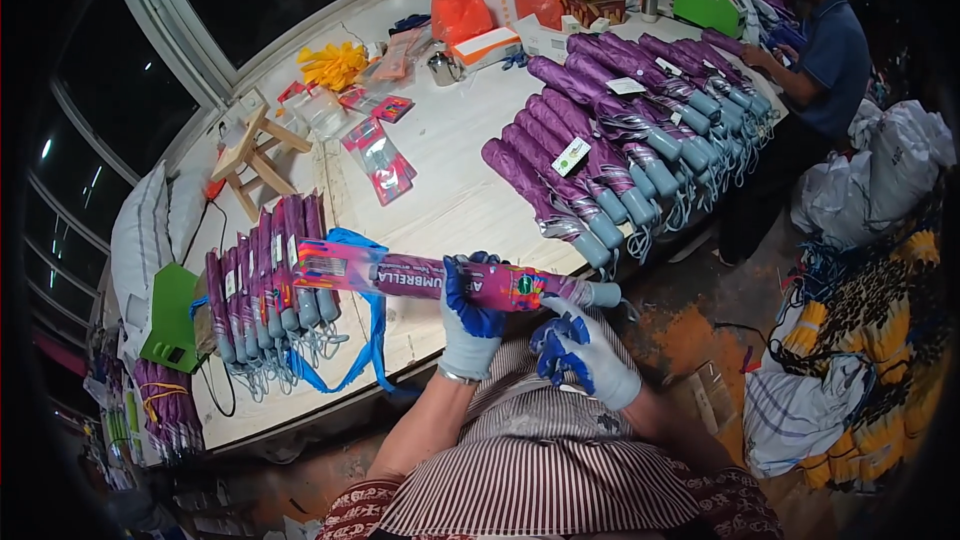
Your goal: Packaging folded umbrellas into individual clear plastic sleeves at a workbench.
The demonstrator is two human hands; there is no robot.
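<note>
Two gloved hands hold one folded purple umbrella in a slick printed sleeve: left hand clenched around its middle, right hand cupped loosely under the handle end. Likely light and rigid; the sleeve looks slippery, so grip the core.

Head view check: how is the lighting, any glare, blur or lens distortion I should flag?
Head view: even indoor light, night-dark windows with small lamp reflections; strong fisheye bending along the table edge and black corners; left hand, right hand and sleeved umbrella fairly sharp; the rim goes soft and dim.
</note>
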